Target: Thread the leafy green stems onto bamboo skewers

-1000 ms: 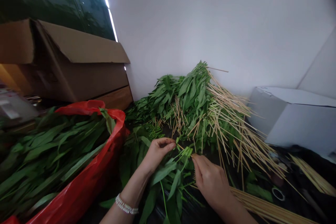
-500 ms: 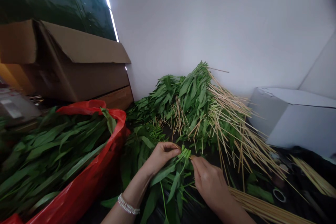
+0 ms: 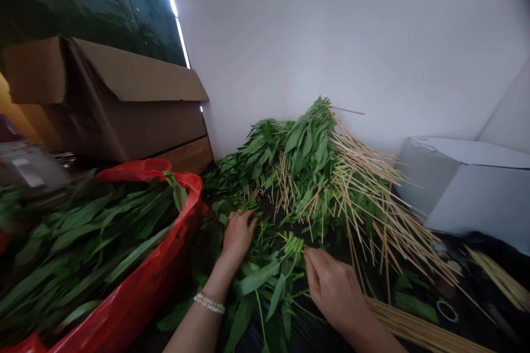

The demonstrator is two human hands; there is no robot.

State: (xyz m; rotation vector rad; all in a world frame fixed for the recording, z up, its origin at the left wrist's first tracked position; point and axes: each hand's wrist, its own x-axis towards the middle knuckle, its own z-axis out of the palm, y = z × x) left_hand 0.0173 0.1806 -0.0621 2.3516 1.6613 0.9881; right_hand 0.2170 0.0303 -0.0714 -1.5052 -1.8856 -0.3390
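My right hand (image 3: 335, 281) is closed on a thin bamboo skewer, pinched near its end. Folded green stems of leafy greens (image 3: 292, 247) are threaded on it, their leaves hanging down toward me. The skewer's tip pokes out at the left of the stems. My left hand (image 3: 239, 233), with a beaded bracelet on the wrist, is apart from the skewer. It reaches over a heap of loose greens (image 3: 246, 204), thumb apart from the fingers; the fingertips are partly hidden among the leaves.
A red plastic bag (image 3: 192, 190) full of long leaves stands at left, before a cardboard box (image 3: 136, 88). Skewered greens (image 3: 308, 140) are piled against the wall, sticks (image 3: 385, 198) pointing right. Bare skewers (image 3: 414, 325) lie at lower right near a tape roll (image 3: 447, 310) and a white box (image 3: 484, 193).
My left hand has let go of the threaded stems and moved up and left to the loose greens. My right hand keeps the skewer in nearly the same place.
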